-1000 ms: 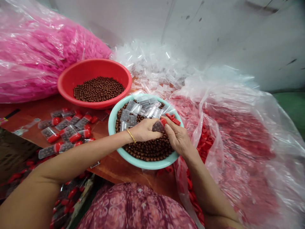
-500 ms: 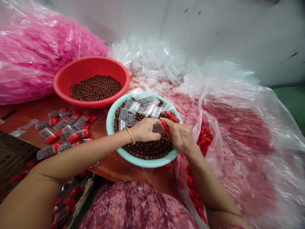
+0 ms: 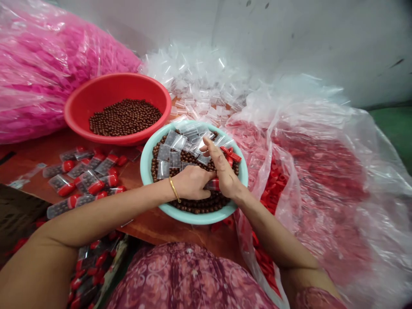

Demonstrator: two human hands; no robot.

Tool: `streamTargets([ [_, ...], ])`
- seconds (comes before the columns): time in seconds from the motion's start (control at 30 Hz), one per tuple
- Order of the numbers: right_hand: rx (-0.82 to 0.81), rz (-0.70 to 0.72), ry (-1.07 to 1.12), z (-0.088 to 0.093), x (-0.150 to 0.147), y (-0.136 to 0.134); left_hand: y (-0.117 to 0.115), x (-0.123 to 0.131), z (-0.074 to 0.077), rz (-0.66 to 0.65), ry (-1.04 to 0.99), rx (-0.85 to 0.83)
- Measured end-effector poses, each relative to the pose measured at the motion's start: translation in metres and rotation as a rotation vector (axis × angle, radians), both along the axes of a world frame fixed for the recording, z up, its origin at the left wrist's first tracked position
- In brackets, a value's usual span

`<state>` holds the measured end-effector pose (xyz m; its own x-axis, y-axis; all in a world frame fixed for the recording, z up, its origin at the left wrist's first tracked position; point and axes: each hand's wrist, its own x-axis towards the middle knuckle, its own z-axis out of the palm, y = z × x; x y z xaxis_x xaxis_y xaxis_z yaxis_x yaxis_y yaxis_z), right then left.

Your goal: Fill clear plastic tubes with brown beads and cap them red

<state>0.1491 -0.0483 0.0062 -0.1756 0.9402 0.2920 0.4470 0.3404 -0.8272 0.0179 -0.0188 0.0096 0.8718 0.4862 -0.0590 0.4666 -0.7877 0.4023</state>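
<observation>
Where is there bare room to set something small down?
Bare tabletop shows between the turquoise basin and patterned shirt, also between the pink bag and red-capped tubes. Crowded: right, bagged red caps; behind, clear tubes.

Can see only part of the container [image 3: 211, 185] between left hand [image 3: 190, 182] and right hand [image 3: 226, 175]; can't follow the pink-filled bag [image 3: 61, 73] past the left edge, nor count the blurred clear pieces [image 3: 196, 79].
</observation>
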Motion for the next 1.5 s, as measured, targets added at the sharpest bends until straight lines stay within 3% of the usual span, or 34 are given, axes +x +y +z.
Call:
streamTargets([
  [0.1,-0.020,-0.054,0.063,0.005,0.007,0.002,-0.001,-0.001,0.007,0.007,-0.014,0.049],
  [0.2,0.026,-0.214,-0.014,0.011,0.030,0.007,0.000,-0.018,0.025,0.068,-0.085,0.140],
  [0.33,0.220,-0.414,-0.570,0.010,0.072,0.012,0.003,-0.083,0.047,0.327,0.068,0.349],
  [0.47,0.177,-0.341,-0.900,-0.003,0.090,0.014,0.010,-0.162,0.042,0.592,0.443,0.405],
  [0.57,0.163,-0.296,-0.966,-0.012,0.087,0.014,0.010,-0.185,0.035,0.568,0.395,0.486],
  [0.63,0.186,-0.306,-0.954,-0.015,0.084,0.013,0.006,-0.173,0.035,0.480,0.204,0.538],
  [0.7,0.203,-0.336,-0.932,-0.016,0.079,0.009,-0.001,-0.141,0.036,0.383,0.068,0.498],
  [0.83,0.194,-0.484,-0.807,-0.016,0.065,-0.008,-0.011,-0.064,0.031,0.197,0.288,0.264],
  [0.93,0.140,-0.522,-0.669,-0.018,0.054,-0.022,-0.006,-0.029,0.019,0.266,0.391,0.152],
  [1.1,0.056,-0.470,-0.528,-0.021,0.049,-0.028,0.022,-0.013,0.005,0.434,0.313,0.109],
  [1.2,-0.001,-0.428,-0.501,-0.020,0.050,-0.026,0.034,-0.009,0.002,0.549,0.193,0.026],
  [1.4,-0.038,-0.429,-0.473,-0.019,0.050,-0.025,0.043,0.005,-0.014,0.794,-0.146,-0.343],
  [1.5,-0.048,-0.438,-0.387,-0.021,0.051,-0.026,0.045,0.001,-0.015,0.826,-0.245,-0.491],
])
